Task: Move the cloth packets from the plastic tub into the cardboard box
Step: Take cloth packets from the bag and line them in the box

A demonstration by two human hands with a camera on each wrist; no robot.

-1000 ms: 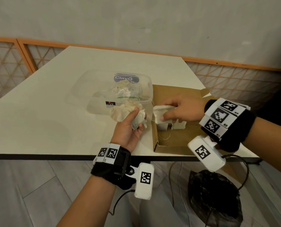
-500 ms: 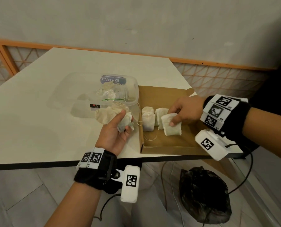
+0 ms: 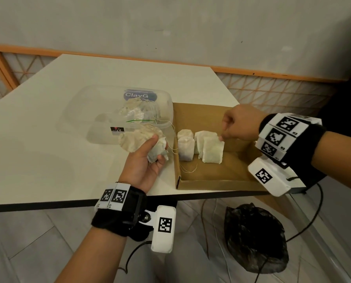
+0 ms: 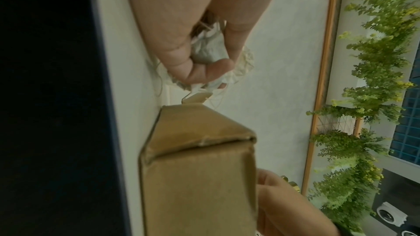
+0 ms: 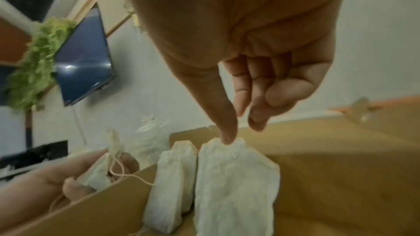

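Our right hand [image 3: 239, 125] now lifted, thumb grazing the third packet [image 3: 212, 149] upright in the cardboard box [image 3: 215, 177]; our left hand [image 3: 145, 162] clutching 2 packets [image 3: 141, 139].

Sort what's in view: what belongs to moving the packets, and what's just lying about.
Belongs: plastic tub; cardboard box; packets standing in the box; bunch of packets gripped by the left hand; right hand, thumb on the nearest packet's top.

Lying about: black bag and cables on the floor.
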